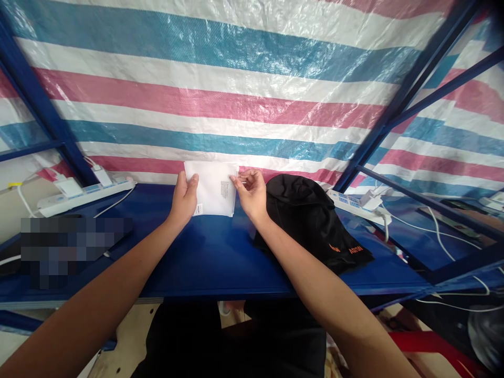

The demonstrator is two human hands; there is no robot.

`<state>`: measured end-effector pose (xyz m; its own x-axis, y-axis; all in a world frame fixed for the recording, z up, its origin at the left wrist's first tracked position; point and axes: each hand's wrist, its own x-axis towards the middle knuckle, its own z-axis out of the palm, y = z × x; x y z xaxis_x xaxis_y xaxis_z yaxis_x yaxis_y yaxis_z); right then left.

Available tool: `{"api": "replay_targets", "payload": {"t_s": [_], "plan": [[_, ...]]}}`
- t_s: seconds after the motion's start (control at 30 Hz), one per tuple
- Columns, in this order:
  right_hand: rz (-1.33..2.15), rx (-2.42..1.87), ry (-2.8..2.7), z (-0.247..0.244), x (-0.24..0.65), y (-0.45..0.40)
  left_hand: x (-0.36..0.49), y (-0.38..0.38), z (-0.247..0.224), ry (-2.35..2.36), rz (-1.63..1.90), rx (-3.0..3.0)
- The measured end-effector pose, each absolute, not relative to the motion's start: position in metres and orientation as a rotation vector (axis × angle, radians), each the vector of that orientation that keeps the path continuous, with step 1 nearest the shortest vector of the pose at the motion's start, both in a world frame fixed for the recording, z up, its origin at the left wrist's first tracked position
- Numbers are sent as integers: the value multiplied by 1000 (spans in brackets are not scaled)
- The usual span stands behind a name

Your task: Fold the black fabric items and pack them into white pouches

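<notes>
A white, flat, translucent packet [212, 186] with small dark print at its right and a small label at its lower left is held up over the blue tabletop [220, 257]. My left hand [186, 195] grips its left edge, thumb on the front face. At the right edge, my right hand [252, 193] pinches the packet between thumb and fingers, the other fingers curled. Just right of my right hand lies a crumpled black cloth [311, 220] with orange lettering.
White power strips with plugs lie at the left [86, 195] and right [356, 207], with cables trailing. A pixelated dark object [71, 247] sits at the left. Blue metal frame bars rise on both sides before a striped plastic sheet [220, 94].
</notes>
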<state>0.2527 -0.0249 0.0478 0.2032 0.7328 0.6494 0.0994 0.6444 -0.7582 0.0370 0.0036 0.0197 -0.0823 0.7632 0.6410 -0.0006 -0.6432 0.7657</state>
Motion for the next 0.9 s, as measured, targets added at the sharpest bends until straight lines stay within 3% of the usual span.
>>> {"api": "replay_targets", "payload": {"t_s": [0.9], "plan": [[431, -835, -1312, 51, 254, -35, 41, -2, 24, 959, 1831, 1606]]}}
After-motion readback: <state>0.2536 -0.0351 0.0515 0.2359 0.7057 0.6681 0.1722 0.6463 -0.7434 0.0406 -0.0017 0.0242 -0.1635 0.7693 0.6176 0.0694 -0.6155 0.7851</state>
